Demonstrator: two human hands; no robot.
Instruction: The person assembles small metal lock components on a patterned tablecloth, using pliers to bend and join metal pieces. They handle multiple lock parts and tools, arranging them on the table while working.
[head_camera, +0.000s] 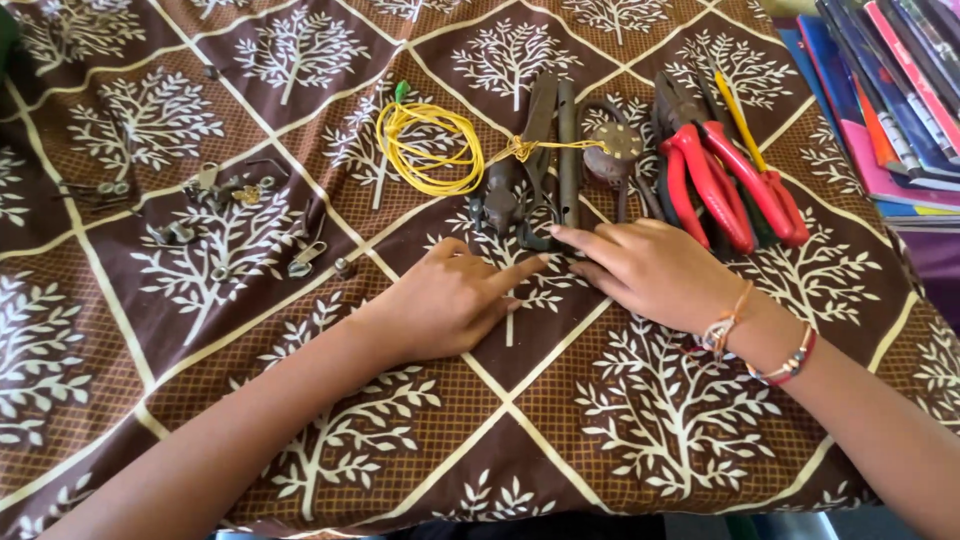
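Both hands lie flat and empty on the brown tree-patterned cloth of the desk, the right hand with its fingers spread nearest the dark metal tools, whose long axes run straight away toward the far edge, the left hand pointing at them.

Soft, even daylight fills the scene; nothing is dim. Shadows are faint and short: a thin dark edge sits under the left hand and the right hand on the patterned cloth. No hard glare shows, only a mild sheen on the red plier handles. Focus is good across the middle (the tree print reads crisply). Toward the corners the cloth's straight lines bow slightly, and the stacked books look a little softer.
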